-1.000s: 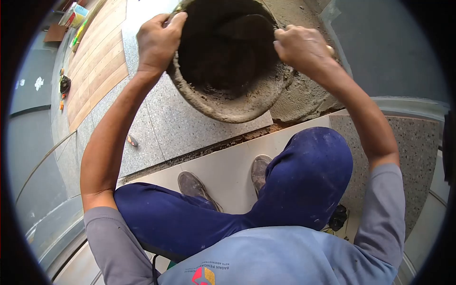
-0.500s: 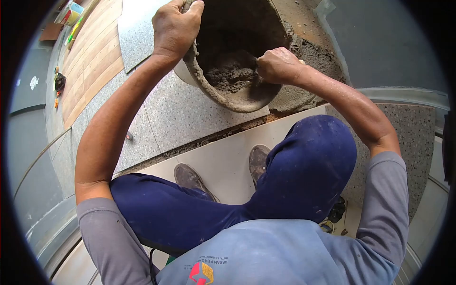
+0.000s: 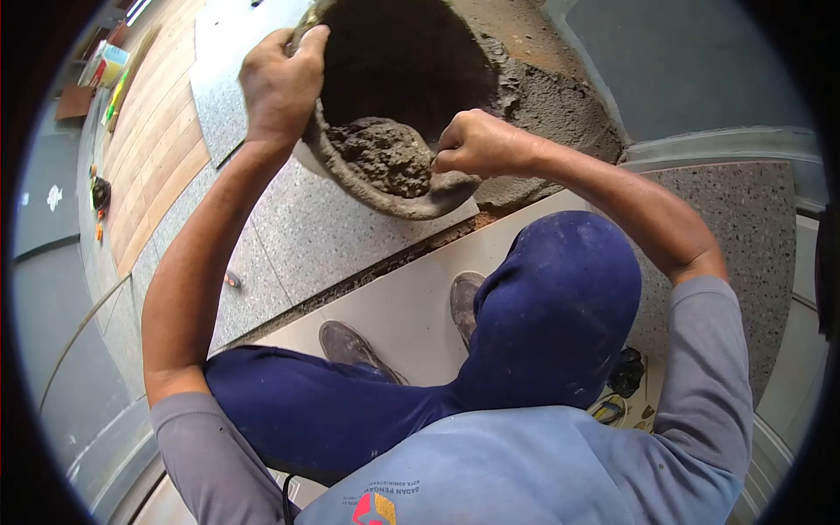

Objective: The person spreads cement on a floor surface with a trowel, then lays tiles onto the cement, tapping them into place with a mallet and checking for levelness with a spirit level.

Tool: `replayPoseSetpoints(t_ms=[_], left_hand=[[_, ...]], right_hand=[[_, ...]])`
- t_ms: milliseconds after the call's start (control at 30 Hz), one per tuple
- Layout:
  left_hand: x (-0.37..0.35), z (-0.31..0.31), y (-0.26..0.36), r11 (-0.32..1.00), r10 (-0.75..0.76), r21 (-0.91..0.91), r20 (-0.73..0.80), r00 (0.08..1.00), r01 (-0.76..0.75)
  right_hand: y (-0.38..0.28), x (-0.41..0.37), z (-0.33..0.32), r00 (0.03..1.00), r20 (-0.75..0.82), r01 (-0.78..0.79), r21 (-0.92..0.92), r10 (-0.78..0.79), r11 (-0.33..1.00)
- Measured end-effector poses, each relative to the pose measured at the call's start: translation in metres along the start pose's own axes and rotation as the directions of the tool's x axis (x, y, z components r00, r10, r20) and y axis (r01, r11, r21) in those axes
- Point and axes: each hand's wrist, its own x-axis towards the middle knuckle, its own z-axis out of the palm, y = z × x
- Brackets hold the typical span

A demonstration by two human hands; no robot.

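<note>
There was the bucket (image 3: 411, 70), tilted over the speckled tiles (image 3: 324, 232), its rim clamped firmly in the left hand (image 3: 284, 83)! Over at the near edge, the right hand (image 3: 490, 144) was curled tight, apparently around a tool hidden from sight, right beside the heaped mortar (image 3: 381, 157). Scooping, by the look of it, and the next move seemed to call for a steady rim and a level wrist.

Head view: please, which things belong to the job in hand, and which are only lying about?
Seemingly in the job:
round, mortar-crusted bucket, gripped at its rim by the left hand;
lumpy grey-brown mortar inside it;
rough grey mortar layer on the ground beside it.

Apparently lying about:
crumpled black plastic-like bundle;
printed white-and-yellow container;
flat brown panel.
</note>
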Motion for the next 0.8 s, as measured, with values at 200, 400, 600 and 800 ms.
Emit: replayPoseSetpoints(t_ms=[200,400,600,800], left_hand=[[0.012,-0.010,-0.025,0.996,-0.088,-0.020,-0.072,0.994,0.086],[0.010,-0.033,-0.060,0.974,-0.205,-0.123,-0.101,0.974,0.192],[0.001,-0.070,-0.136,0.899,-0.383,-0.247,-0.048,0.922,0.361],[-0.022,-0.092,-0.191,0.848,-0.487,-0.259,-0.034,0.873,0.463]], right_hand=[[-0.009,-0.014,-0.026,0.994,0.072,-0.097,0.238,0.082,0.966],[-0.012,-0.020,-0.052,0.993,0.026,-0.120,0.328,0.118,0.937],[0.007,-0.040,-0.096,0.944,-0.190,-0.207,0.294,0.269,0.933],[0.076,-0.001,-0.136,0.849,-0.309,-0.317,0.352,0.429,0.881]])
